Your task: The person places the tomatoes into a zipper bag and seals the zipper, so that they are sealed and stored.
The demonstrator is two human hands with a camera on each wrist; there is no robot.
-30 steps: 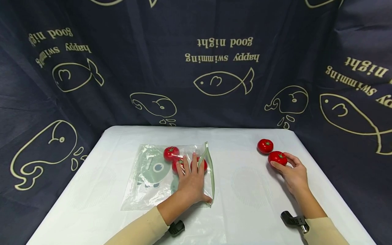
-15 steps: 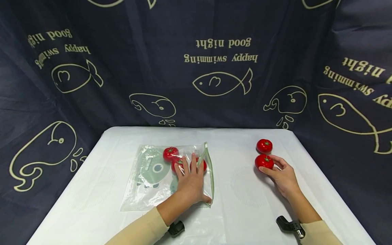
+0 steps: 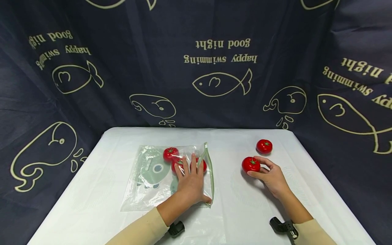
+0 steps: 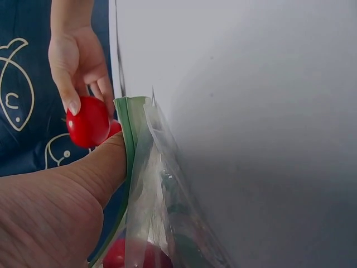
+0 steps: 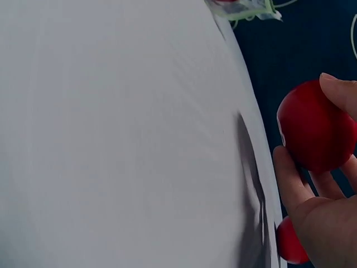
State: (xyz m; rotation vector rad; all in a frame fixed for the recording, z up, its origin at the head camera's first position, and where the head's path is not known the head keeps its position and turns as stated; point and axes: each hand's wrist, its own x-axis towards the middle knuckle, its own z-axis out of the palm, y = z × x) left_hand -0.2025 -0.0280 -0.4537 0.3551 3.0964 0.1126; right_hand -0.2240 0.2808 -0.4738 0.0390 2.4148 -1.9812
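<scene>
My right hand grips a red tomato with a green stem star between thumb and fingers, to the right of the bag. In the right wrist view the same tomato sits between thumb and fingertips. A clear zip bag with a green cartoon print lies on the table at left centre. Under its film show several tomatoes, among them one tomato at the far side. My left hand rests spread on the bag, fingers straight. Its thumb reaches the green-edged mouth, the tip hidden behind that edge.
Another tomato stands at the back right of the white-covered table. A dark curtain with fish drawings and lettering rises behind and at both sides. A black wrist camera sits by the right sleeve.
My right hand has carried the tomato leftward and slightly nearer, away from the other loose tomato and towards the bag. The left hand and the bag have stayed in place.
</scene>
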